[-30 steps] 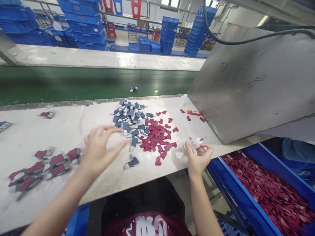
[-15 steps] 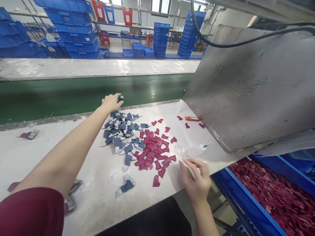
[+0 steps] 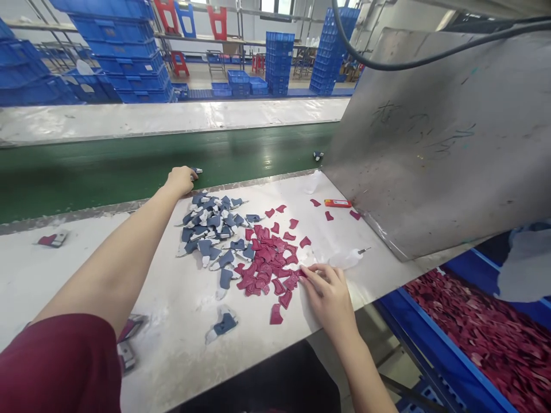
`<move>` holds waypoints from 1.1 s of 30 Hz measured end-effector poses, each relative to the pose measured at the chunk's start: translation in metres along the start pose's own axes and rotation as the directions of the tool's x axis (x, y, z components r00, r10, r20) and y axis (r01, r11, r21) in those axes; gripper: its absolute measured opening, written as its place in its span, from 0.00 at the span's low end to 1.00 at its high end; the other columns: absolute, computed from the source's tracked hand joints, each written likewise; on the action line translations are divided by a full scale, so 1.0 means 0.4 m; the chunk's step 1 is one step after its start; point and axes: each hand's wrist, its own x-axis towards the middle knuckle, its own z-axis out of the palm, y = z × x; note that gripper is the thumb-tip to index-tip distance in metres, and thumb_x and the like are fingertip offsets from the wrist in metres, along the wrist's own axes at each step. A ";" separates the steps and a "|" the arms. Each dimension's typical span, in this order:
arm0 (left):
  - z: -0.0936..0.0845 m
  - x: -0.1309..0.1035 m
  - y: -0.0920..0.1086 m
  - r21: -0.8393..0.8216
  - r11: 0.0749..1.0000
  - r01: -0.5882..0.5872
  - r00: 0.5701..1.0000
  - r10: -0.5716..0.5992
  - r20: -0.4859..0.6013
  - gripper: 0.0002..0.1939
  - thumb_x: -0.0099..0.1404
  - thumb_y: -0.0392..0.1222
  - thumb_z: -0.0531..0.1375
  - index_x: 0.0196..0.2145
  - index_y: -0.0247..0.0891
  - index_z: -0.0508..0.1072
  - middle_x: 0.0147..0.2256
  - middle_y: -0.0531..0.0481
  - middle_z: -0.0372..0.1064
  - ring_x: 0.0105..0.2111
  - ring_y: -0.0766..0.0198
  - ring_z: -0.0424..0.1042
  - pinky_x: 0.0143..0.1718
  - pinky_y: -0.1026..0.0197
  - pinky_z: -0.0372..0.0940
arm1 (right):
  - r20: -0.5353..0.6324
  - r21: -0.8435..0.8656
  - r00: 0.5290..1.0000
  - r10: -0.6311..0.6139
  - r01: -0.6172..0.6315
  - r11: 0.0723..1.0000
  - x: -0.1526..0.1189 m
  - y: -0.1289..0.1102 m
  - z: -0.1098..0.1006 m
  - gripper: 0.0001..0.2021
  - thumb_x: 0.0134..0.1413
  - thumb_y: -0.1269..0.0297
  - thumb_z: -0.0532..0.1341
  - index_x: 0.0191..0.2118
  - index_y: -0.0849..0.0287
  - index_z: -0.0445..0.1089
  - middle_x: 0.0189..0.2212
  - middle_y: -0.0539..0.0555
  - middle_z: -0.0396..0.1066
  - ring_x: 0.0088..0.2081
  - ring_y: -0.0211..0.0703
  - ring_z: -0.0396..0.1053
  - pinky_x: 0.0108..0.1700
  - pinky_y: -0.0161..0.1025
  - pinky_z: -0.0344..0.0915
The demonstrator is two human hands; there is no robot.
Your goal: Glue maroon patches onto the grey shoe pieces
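Left hand (image 3: 179, 181): reaches over smooth green belt (image 3: 107, 163); fingers curl against a small navy-and-white moulded piece (image 3: 197, 170) on it. Fingers mask most of the piece, so cannot tell whether this grip is closed on it.

Right hand (image 3: 330, 292): thumb and forefinger pinch the edge of a flat maroon notched piece (image 3: 302, 273) at the right side of the maroon heap (image 3: 267, 252). Heap is thin, matt, curved-edged cut-outs, overlapping at all angles; strays lie singly above and below it.

Touching the heap on its left: a pile of navy-and-white pieces (image 3: 215, 221), chunky, blue panels on pale, tapering bodies. One similar navy-and-white piece (image 3: 226, 322) lies apart, nearer the bench edge.

Bench (image 3: 181, 361): pale, glossy, scuffed and stained. On it, beyond the right hand, a translucent white squeeze bottle (image 3: 344, 260) lies on its side, thin dark nozzle pointing right. Farther back, a red-and-yellow oblong (image 3: 338, 203) rests near the foot of a slanted, dull grey metal sheet (image 3: 430, 149) with scrawled marks.

Lower right: a blue plastic crate (image 3: 447, 347), loosely filled with maroon cut-outs.
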 end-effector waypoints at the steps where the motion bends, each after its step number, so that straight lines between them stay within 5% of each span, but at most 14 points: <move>1: -0.007 -0.008 -0.002 0.017 1.000 0.006 1.000 -0.006 0.005 0.19 0.47 0.35 0.64 0.39 0.28 0.80 0.42 0.31 0.76 0.46 0.39 0.73 0.48 0.46 0.65 | -0.001 -0.008 1.000 0.008 -0.008 1.000 0.002 -0.003 0.003 0.10 0.63 0.66 0.60 0.48 0.55 0.75 0.40 0.57 0.71 0.39 0.47 0.63 0.42 0.45 0.69; 9: -0.081 -0.147 0.043 0.074 0.995 -0.067 0.994 0.073 -0.084 0.19 0.56 0.39 0.58 0.43 0.29 0.80 0.43 0.34 0.77 0.44 0.43 0.74 0.47 0.52 0.65 | 0.018 -0.066 0.995 0.098 -0.097 0.993 0.008 -0.028 0.014 0.11 0.68 0.62 0.52 0.43 0.58 0.71 0.40 0.59 0.68 0.41 0.51 0.64 0.44 0.47 0.66; 13: -0.103 -0.305 0.101 0.062 0.948 -0.313 0.947 0.316 -0.048 0.17 0.61 0.46 0.55 0.41 0.41 0.80 0.45 0.45 0.77 0.42 0.53 0.75 0.50 0.53 0.62 | -0.036 -0.052 0.993 0.116 -0.117 0.992 0.000 -0.029 0.019 0.14 0.70 0.64 0.47 0.37 0.57 0.68 0.36 0.58 0.68 0.38 0.50 0.64 0.41 0.45 0.65; 17: -0.083 -0.490 0.168 0.176 0.861 -0.477 0.870 0.491 -0.045 0.17 0.64 0.50 0.54 0.30 0.40 0.79 0.43 0.42 0.76 0.48 0.47 0.71 0.57 0.35 0.47 | -0.099 0.041 0.984 0.148 -0.145 0.989 -0.012 -0.025 0.026 0.15 0.71 0.62 0.46 0.35 0.56 0.67 0.31 0.55 0.69 0.35 0.48 0.66 0.37 0.43 0.64; 21: -0.017 -0.616 0.231 0.152 0.819 -0.553 0.817 0.569 -0.093 0.16 0.64 0.53 0.59 0.33 0.38 0.78 0.47 0.38 0.73 0.51 0.45 0.67 0.57 0.34 0.46 | -0.127 0.128 0.978 0.166 -0.150 0.980 -0.016 -0.021 0.024 0.15 0.71 0.61 0.47 0.37 0.57 0.69 0.32 0.55 0.73 0.36 0.46 0.70 0.38 0.41 0.67; 24: 0.041 -0.648 0.262 0.155 0.787 -0.596 0.792 0.609 -0.043 0.15 0.62 0.52 0.63 0.35 0.36 0.78 0.51 0.34 0.69 0.55 0.42 0.63 0.55 0.35 0.50 | -0.131 0.164 0.976 0.173 -0.150 0.975 -0.013 -0.020 0.017 0.14 0.70 0.59 0.49 0.40 0.58 0.70 0.34 0.55 0.75 0.37 0.44 0.73 0.39 0.40 0.69; 27: 0.079 -0.645 0.271 0.161 0.813 -0.560 0.819 0.572 -0.042 0.14 0.62 0.50 0.63 0.36 0.36 0.78 0.53 0.32 0.66 0.57 0.39 0.60 0.54 0.35 0.53 | -0.121 0.221 0.972 0.199 -0.169 0.961 -0.011 -0.017 0.013 0.14 0.69 0.57 0.52 0.46 0.59 0.71 0.37 0.58 0.75 0.40 0.46 0.74 0.41 0.42 0.71; 33: 0.084 -0.659 0.273 0.227 0.808 -0.544 0.811 0.575 -0.105 0.08 0.64 0.42 0.59 0.36 0.37 0.77 0.51 0.33 0.68 0.55 0.42 0.62 0.56 0.36 0.52 | -0.130 0.282 0.958 0.254 -0.210 0.936 -0.017 -0.015 0.017 0.18 0.66 0.54 0.56 0.53 0.60 0.70 0.38 0.59 0.76 0.35 0.44 0.73 0.38 0.41 0.72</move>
